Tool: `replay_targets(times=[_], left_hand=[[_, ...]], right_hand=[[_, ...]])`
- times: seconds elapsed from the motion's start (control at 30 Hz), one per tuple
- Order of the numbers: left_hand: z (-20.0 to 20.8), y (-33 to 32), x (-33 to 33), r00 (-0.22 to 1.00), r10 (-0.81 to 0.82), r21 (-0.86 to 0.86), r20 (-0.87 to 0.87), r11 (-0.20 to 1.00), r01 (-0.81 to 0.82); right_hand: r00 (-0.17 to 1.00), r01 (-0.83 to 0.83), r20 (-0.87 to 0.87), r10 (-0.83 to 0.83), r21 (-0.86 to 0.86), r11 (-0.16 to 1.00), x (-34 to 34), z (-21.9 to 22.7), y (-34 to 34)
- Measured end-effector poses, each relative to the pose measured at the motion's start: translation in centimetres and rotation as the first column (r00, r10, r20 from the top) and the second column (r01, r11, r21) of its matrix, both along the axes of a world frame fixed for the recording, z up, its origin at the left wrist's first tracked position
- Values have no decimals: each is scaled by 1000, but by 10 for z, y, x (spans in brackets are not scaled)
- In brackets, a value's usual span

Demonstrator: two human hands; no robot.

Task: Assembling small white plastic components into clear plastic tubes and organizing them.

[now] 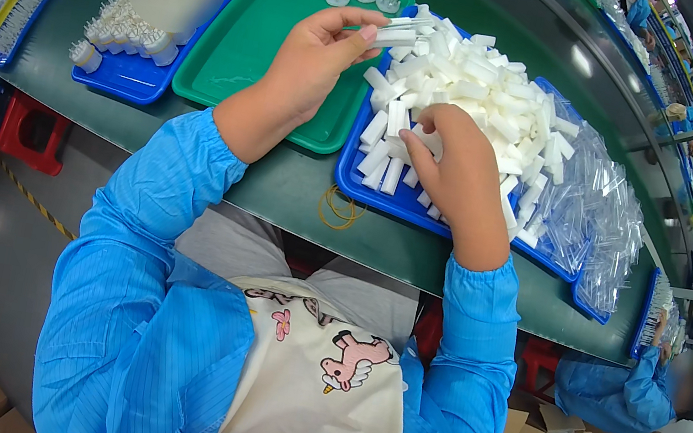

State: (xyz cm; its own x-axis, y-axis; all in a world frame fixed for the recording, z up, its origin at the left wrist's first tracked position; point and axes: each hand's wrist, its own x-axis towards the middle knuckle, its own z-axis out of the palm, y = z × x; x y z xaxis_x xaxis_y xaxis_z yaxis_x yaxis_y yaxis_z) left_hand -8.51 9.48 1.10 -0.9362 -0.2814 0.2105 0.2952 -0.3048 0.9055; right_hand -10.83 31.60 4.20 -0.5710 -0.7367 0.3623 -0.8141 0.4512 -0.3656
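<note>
A white plastic tube is pinched in the left hand at twelve o'clock, while the right hand is pressed into the white tubes heaped on a blue tray.

A small white plastic tube piece lies level, pinched at its left end in the left hand, at about eleven o'clock from the heap. The heap of short white plastic tube pieces lies jumbled in a blue plastic tray; the right hand rests on its six o'clock edge, fingers among the pieces.
</note>
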Motion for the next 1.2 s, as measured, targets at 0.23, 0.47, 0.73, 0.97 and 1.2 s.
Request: replay_targets(times=[0.23,0.47,0.73,0.97,1.2], left_hand=[[1,5,-2,998,6,-1,-69,1000,-6],[7,8,3,998,-33,-18,-48,999,32],[5,5,3,994,-109,-74,32,991,111],[12,10,6,994,-77,-108,71,991,84],[4,10,3,992,-110,-235,63,964,122]], right_hand=[[997,24,-74,-28,-50,998,10,-14,-19],[994,46,108,-24,-206,977,-1,-19,-12],[678,335,706,202,-542,771,-14,-6,1],[762,322,596,253,-688,650,-25,-6,13],[724,357,650,229,-638,683,-27,-2,17]])
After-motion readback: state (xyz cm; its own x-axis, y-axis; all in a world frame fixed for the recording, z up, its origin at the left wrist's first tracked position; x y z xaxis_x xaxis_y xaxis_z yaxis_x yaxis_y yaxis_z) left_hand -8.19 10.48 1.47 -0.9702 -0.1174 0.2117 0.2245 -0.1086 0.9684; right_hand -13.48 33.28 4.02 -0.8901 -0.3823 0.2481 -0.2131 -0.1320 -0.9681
